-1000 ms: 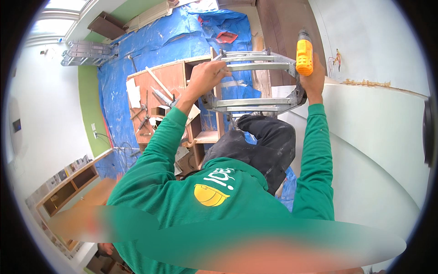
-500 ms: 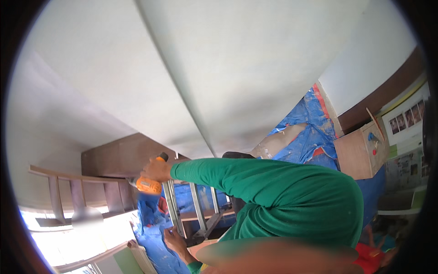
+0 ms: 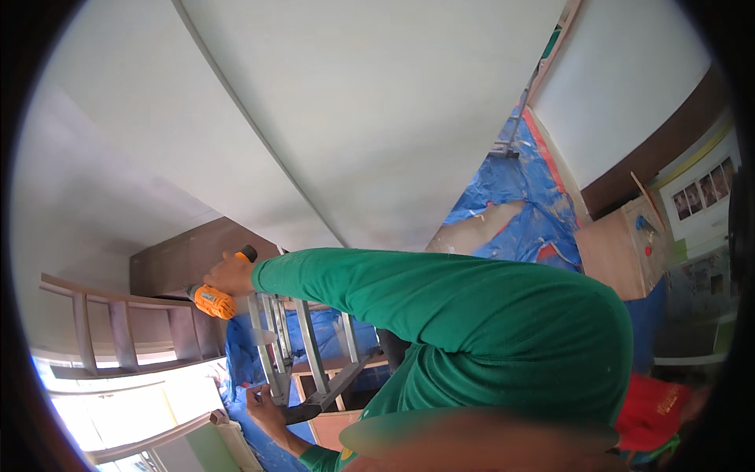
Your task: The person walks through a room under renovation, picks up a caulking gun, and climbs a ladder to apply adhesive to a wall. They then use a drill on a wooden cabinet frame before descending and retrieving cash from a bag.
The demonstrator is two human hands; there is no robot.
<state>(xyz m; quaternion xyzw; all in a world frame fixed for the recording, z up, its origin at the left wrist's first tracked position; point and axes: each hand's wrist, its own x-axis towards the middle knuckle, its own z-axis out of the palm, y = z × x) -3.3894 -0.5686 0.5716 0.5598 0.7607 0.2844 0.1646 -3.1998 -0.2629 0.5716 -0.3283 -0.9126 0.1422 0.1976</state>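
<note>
Across the ladder [image 3: 309, 346] from the left hand [image 3: 269, 413], whose hold on it is unclear, the right hand [image 3: 230, 275] grips the orange drill [image 3: 214, 301], while the view has swung to the white panel [image 3: 377, 118], suggesting attention has shifted there.

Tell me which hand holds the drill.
The right hand, at the end of the green sleeve crossing the view, grips the orange drill. The left hand, lower in the picture, is by the metal ladder without one.
</note>
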